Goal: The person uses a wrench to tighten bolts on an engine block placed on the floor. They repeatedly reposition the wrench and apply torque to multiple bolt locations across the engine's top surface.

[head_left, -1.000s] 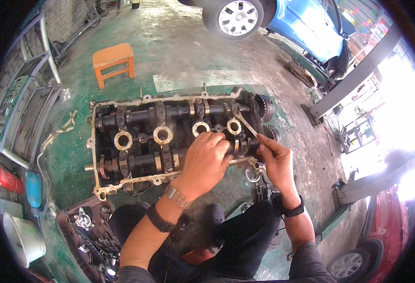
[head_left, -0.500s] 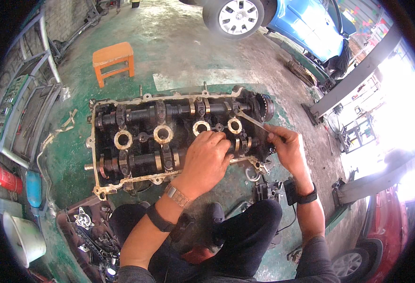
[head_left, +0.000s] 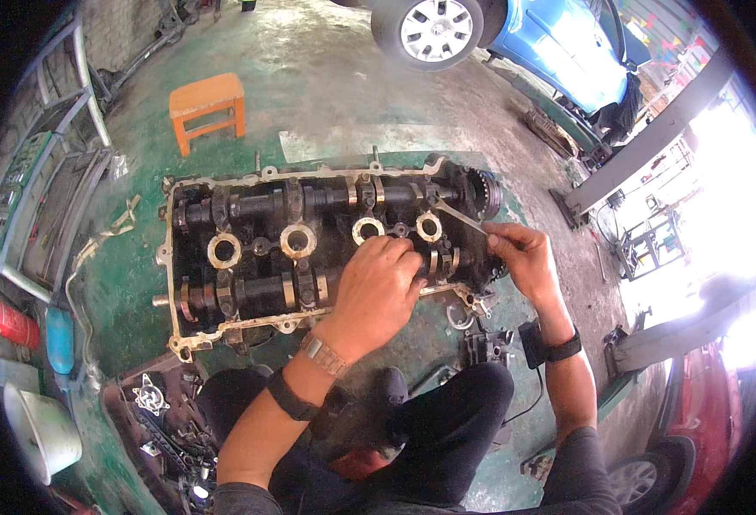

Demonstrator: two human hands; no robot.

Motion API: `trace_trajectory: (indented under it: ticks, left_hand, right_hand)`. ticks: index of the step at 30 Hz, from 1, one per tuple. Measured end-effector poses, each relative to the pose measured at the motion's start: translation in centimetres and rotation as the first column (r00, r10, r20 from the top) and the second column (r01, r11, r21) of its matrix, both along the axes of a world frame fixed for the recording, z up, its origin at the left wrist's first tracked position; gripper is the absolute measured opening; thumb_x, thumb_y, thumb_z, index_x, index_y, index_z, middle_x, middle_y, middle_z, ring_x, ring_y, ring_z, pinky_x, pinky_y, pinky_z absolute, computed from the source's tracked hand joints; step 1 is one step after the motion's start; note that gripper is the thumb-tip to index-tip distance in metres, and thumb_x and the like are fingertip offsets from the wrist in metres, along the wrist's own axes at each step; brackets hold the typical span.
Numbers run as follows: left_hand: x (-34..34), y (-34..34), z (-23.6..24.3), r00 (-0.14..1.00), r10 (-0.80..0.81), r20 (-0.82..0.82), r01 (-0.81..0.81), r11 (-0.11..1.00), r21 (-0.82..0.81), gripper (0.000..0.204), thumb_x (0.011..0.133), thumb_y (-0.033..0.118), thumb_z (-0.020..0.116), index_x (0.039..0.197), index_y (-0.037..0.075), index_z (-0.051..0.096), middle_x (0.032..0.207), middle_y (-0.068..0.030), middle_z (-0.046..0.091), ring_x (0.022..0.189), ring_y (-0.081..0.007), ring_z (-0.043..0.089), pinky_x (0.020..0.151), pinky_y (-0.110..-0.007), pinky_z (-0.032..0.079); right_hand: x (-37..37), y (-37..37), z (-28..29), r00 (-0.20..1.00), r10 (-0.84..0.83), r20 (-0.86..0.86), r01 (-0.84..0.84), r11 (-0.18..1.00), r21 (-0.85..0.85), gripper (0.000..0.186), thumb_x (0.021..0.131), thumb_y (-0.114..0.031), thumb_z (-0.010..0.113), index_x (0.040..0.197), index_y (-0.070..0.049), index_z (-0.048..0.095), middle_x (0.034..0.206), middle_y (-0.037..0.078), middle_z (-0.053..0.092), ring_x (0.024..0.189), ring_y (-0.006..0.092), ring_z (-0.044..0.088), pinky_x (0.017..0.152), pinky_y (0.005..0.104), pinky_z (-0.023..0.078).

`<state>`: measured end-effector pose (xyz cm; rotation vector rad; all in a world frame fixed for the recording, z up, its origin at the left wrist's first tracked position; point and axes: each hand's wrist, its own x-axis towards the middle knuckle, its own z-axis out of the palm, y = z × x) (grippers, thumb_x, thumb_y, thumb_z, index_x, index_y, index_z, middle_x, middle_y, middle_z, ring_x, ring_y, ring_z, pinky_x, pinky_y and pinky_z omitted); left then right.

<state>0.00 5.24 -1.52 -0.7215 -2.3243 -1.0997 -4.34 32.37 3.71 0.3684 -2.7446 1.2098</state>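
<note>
right hand (head_left: pixel 524 257): grip pinching wrench (head_left: pixel 462 218); left hand (head_left: pixel 373 287) over cylinder head (head_left: pixel 326 232), grip hidden, can't say.

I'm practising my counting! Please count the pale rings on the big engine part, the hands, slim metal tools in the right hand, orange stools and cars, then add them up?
Pale rings: 4
Hands, left and right: 2
Slim metal tool: 1
Orange stool: 1
Cars, blue and red: 2
Total: 10
</note>
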Motion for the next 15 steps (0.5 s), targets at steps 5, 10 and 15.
trace_trajectory:
  ticks: [5,10,15]
  left_hand:
    - [-0.1,0.1,0.0,1.000,0.006,-0.017,-0.006,1.000,0.008,0.023,0.081,0.016,0.076,0.096,0.001,0.067,0.110,-0.0153,0.066,0.103,-0.0360,0.060,0.092,-0.045,0.049]
    - [-0.1,0.1,0.0,1.000,0.001,-0.004,-0.001,1.000,0.008,0.023,0.081,0.015,0.076,0.096,0.001,0.068,0.110,-0.0149,0.066,0.103,-0.0360,0.060,0.092,-0.045,0.049]
    - [-0.1,0.0,0.2,1.000,0.000,0.015,0.000,1.000,-0.008,0.023,0.080,0.016,0.076,0.096,0.001,0.068,0.110,-0.0146,0.067,0.104,-0.0356,0.060,0.093,-0.045,0.049]
  right_hand:
    - [-1.3,0.0,0.6,1.000,-0.010,-0.026,0.011,0.999,0.042,0.022,0.095,-0.008,0.068,0.115,0.001,0.074,0.088,-0.001,0.070,0.081,0.0060,0.059,0.075,0.0244,0.050]
    - [-1.9,0.5,0.7,0.999,0.046,0.004,-0.046,0.999,0.015,0.022,0.094,-0.007,0.069,0.114,0.002,0.074,0.089,-0.001,0.070,0.083,0.0066,0.059,0.077,0.0245,0.049]
    - [-1.3,0.3,-0.1,1.000,0.026,-0.012,-0.026,1.000,-0.010,0.023,0.094,-0.006,0.069,0.115,0.002,0.073,0.091,-0.001,0.071,0.084,0.0066,0.060,0.077,0.0250,0.050]
